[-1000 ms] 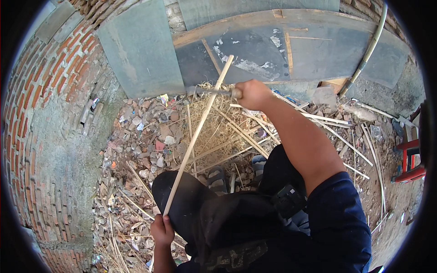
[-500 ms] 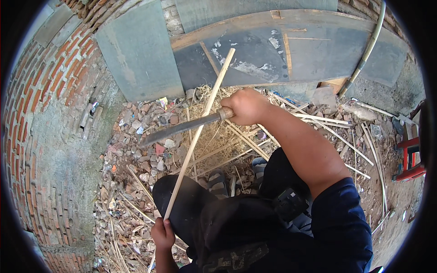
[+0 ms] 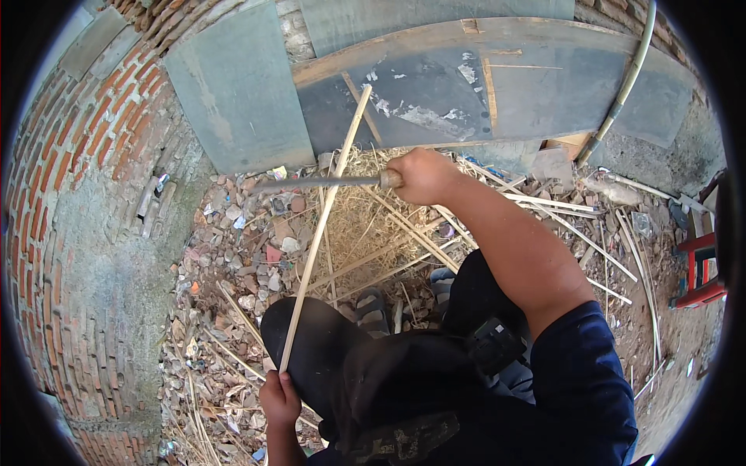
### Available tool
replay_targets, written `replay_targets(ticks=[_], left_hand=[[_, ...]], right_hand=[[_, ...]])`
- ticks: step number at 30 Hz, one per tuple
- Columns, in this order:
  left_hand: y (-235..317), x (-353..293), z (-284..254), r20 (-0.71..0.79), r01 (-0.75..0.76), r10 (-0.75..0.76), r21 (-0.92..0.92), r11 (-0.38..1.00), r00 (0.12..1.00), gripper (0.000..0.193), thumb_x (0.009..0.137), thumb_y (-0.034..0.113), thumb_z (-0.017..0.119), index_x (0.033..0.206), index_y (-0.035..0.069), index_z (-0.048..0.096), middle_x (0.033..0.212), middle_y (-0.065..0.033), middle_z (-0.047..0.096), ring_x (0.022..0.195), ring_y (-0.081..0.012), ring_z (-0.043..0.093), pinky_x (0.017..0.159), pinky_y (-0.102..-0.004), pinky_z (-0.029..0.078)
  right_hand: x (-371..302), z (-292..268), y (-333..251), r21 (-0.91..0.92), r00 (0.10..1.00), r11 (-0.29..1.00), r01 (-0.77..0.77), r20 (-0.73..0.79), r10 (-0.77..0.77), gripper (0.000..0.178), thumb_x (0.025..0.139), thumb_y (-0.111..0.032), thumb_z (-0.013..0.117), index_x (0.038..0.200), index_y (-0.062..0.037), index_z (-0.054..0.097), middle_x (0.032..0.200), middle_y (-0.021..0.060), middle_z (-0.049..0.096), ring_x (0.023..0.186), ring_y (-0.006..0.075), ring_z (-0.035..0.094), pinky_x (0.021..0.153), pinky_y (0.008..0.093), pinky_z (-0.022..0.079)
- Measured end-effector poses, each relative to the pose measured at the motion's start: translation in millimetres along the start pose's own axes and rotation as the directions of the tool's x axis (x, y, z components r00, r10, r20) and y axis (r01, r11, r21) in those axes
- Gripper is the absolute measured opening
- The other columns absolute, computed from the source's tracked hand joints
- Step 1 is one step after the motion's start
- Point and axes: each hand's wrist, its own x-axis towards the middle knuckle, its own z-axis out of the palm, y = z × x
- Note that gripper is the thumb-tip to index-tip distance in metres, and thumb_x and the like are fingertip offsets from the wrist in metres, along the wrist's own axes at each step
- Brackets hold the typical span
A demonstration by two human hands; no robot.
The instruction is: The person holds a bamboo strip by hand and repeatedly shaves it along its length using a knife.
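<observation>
- Rubble-strewn ground (image 3: 233, 256) carries everything: broken brick bits, stones and dry splinters, bounded at its left edge by a curved brick wall (image 3: 85, 194).
- Along the far edge of the ground lean 2 grey slabs (image 3: 233, 85) and a dark weathered board (image 3: 482, 85); a pale pipe (image 3: 625, 78) runs up the far right corner.
- Heap of straw-coloured shavings (image 3: 365, 225) lies at the middle of the ground, just below the board, with thin split strips (image 3: 544, 210) fanned out toward the right edge.
- Red stand (image 3: 699, 268) shows at the right edge, partly cut off.
- Left hand (image 3: 278, 398), near the near edge of the ground, has its fingers wrapped tight around the lower end of 1 long bamboo strip (image 3: 320, 225).
- Strip runs tilted from that hand up across the person's dark trouser knee (image 3: 311, 342) and over the shavings; its far tip lies against the dark board.
- Right hand (image 3: 420, 175), above the shavings, is a closed fist on the wooden handle of a long knife (image 3: 311, 184).
- Blade lies roughly level, pointing left, and crosses the strip about 2/3 of the way up; blade and strip appear to touch where they cross.
- Sandalled feet (image 3: 373, 311) show between knee and shavings.
</observation>
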Motion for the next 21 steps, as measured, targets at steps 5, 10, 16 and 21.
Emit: replay_targets(ticks=[5, 10, 16, 21], left_hand=[[-9, 8, -12, 0.103, -0.003, 0.012, -0.085, 0.996, 0.995, 0.042, 0.107, 0.031, 0.045, 0.077, 0.002, 0.049, 0.057, -0.0205, 0.053, 0.053, -0.0438, 0.057, 0.05, -0.0476, 0.039], [-1, 10, -14, 0.113, -0.012, 0.02, -0.07, 0.998, 0.993, 0.043, 0.107, 0.032, 0.045, 0.078, 0.001, 0.05, 0.057, -0.021, 0.054, 0.055, -0.045, 0.058, 0.05, -0.0481, 0.04], [7, 8, -18, 0.099, 0.018, -0.022, 0.037, 0.999, 0.995, 0.041, 0.106, 0.032, 0.045, 0.079, 0.002, 0.05, 0.059, -0.0207, 0.055, 0.057, -0.0459, 0.058, 0.051, -0.0494, 0.041], [-4, 12, -16, 0.092, -0.039, 0.038, 0.006, 0.999, 0.995, 0.045, 0.107, 0.034, 0.042, 0.078, 0.001, 0.049, 0.056, -0.0198, 0.05, 0.052, -0.0389, 0.054, 0.051, -0.0456, 0.038]], right_hand=[[3, -6, -20, -0.097, 0.976, 0.991, 0.097, 0.203, -0.076, 0.017, 0.082, -0.019, 0.065, 0.095, -0.0127, 0.072, 0.088, 0.0121, 0.072, 0.089, 0.0334, 0.071, 0.082, 0.0482, 0.058], [9, -3, 20, -0.009, 0.982, 0.984, -0.178, 0.059, 0.178, 0.026, 0.08, -0.016, 0.063, 0.104, -0.0109, 0.072, 0.1, 0.0166, 0.073, 0.1, 0.0339, 0.07, 0.089, 0.0479, 0.056], [4, -7, -11, -0.069, 0.974, 0.994, -0.083, 0.204, 0.096, 0.026, 0.08, -0.016, 0.064, 0.105, -0.0108, 0.071, 0.098, 0.014, 0.073, 0.098, 0.0316, 0.071, 0.086, 0.0466, 0.058], [1, -5, -30, -0.135, 0.957, 0.986, 0.096, 0.286, -0.054, 0.02, 0.08, -0.019, 0.065, 0.098, -0.0132, 0.071, 0.093, 0.0111, 0.072, 0.093, 0.0307, 0.071, 0.081, 0.0459, 0.059]])
